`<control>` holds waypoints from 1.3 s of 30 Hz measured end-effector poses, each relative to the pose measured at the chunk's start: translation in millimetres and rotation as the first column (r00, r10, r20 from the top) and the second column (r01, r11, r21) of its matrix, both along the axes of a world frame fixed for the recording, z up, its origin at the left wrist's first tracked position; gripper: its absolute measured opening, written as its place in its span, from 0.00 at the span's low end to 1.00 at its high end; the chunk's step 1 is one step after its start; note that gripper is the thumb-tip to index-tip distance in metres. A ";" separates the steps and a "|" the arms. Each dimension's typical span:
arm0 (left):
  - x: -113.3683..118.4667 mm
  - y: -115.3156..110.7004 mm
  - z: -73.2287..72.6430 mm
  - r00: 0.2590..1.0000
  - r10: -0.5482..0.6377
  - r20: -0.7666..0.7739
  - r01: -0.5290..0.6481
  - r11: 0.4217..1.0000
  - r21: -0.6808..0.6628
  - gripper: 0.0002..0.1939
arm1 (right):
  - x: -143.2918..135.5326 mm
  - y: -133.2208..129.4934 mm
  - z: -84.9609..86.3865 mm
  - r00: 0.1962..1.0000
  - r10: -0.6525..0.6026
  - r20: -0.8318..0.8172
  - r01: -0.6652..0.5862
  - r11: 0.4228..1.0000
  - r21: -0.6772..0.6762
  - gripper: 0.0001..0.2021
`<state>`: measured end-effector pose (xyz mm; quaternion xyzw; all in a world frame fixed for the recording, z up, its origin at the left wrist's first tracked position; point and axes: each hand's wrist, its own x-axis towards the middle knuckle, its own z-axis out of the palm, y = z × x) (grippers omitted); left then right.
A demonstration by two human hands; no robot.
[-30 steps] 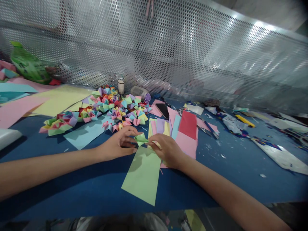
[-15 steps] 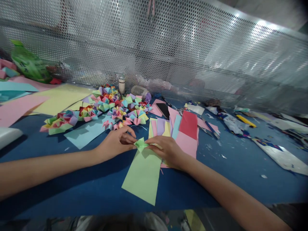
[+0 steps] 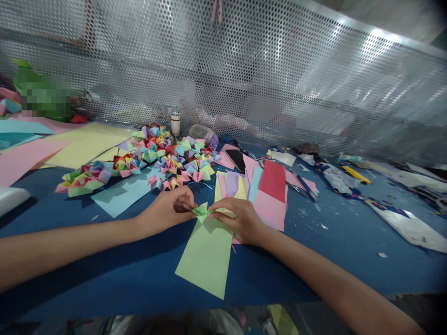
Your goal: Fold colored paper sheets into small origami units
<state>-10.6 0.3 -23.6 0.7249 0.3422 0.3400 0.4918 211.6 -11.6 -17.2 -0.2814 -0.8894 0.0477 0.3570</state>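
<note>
Between my two hands is a small folded green paper piece, pinched at both sides. My left hand grips its left corner with thumb and fingers. On the other side, my right hand pinches the right corner. Just below it, a pale green paper sheet lies on the blue table, its top end under the folded piece. Strips of coloured paper and a stack with a red sheet lie beyond my right hand. A light blue sheet is past my left hand.
Many folded paper pieces are heaped at the back. Behind them stand a small white bottle and a tipped clear jar. A phone, a blue cutter and scraps lie right. Perforated metal sheeting closes off the back.
The folded green piece has changed shape slightly between my fingers, with its points standing more apart. Both hands keep their pinch, and the whole view has shifted a little.
</note>
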 end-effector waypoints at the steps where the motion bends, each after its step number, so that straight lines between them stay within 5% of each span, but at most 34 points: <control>1: 0.0 0.0 0.2 1.000 0.009 -0.002 -0.009 1.000 0.003 0.10 | 0.0 0.2 -0.2 1.000 0.006 -0.007 -0.006 1.000 -0.011 0.05; 12: -2.1 -2.1 0.3 0.997 0.035 -0.072 -0.029 0.997 0.072 0.10 | -8.5 -2.4 4.6 0.989 0.119 -0.090 -0.131 0.981 -0.141 0.05; 20: -0.9 -4.0 1.5 0.999 -0.008 -0.048 0.013 0.995 0.101 0.10 | -11.7 -4.7 3.2 0.996 0.028 -0.081 -0.043 0.981 -0.188 0.07; 26: -2.3 -3.6 1.1 0.997 -0.007 -0.081 0.017 0.991 0.131 0.09 | -9.2 -3.7 4.8 0.986 0.126 -0.112 -0.146 0.970 -0.195 0.08; 39: -1.7 -7.0 2.8 0.986 0.055 -0.155 -0.017 0.972 0.235 0.06 | -6.3 0.5 3.2 0.967 0.141 -0.214 -0.189 0.956 -0.225 0.04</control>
